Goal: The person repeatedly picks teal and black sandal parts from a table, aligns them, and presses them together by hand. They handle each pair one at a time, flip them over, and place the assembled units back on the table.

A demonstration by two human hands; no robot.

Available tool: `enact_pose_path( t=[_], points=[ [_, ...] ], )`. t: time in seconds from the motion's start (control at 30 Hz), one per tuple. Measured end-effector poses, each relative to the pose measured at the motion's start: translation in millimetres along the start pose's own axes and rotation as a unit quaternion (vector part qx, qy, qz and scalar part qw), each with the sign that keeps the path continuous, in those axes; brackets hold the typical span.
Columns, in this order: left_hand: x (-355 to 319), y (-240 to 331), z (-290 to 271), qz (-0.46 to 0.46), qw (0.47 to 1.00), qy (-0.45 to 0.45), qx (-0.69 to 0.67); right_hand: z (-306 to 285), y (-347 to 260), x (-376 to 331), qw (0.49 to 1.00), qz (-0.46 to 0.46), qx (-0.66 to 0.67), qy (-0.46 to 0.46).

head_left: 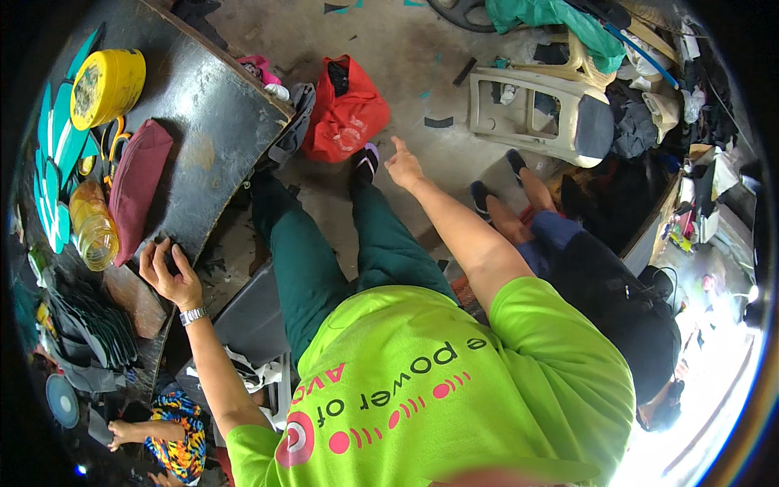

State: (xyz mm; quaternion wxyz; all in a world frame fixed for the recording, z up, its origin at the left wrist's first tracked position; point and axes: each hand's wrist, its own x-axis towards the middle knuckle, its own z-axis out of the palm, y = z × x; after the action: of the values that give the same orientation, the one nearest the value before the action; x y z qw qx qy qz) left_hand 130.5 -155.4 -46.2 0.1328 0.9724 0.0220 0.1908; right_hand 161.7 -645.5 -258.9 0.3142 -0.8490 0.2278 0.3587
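My left hand (172,276) rests at the edge of the dark table (199,154), its fingers bent and spread with nothing in them. Just beyond its fingertips lies a maroon zip pouch (143,187). Beside the pouch are a clear yellowish jar (95,231) lying tipped and orange-handled scissors (118,146), partly hidden. My right hand (403,165) hangs in the air over the floor, index finger stretched out and the other fingers curled loosely, holding nothing. Nearest to it, on the floor, stands a red bag (347,114) with dark stuff in its mouth.
A yellow round tub (108,88) and teal cut pieces (61,138) lie on the table, with stacked dark pieces (93,316) nearer. A pale plastic stool (531,114) lies on its side at right. Other people sit close by: one in dark clothes (600,284), one with a patterned sleeve (180,434).
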Motion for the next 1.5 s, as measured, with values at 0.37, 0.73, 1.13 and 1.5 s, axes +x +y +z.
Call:
enact_pose_path(
  t=[0.37, 0.73, 1.13, 1.5],
  points=[
    [-3, -5, -4, -0.021, 0.999, -0.041, 0.024, 18, 7, 52, 1.0, 0.005, -0.021, -0.015],
    [-4, -8, -5, -0.007, 0.999, -0.04, 0.031, 21, 4, 43, 1.0, 0.01, 0.023, -0.007],
    [-1, -5, -4, -0.011, 0.998, -0.054, -0.024, 24, 13, 22, 0.997, 0.026, 0.037, 0.055],
    [7, -3, -16, -0.029, 0.954, -0.134, -0.265, -5, -87, -27, 0.876, 0.016, 0.394, 0.278]
  ],
)
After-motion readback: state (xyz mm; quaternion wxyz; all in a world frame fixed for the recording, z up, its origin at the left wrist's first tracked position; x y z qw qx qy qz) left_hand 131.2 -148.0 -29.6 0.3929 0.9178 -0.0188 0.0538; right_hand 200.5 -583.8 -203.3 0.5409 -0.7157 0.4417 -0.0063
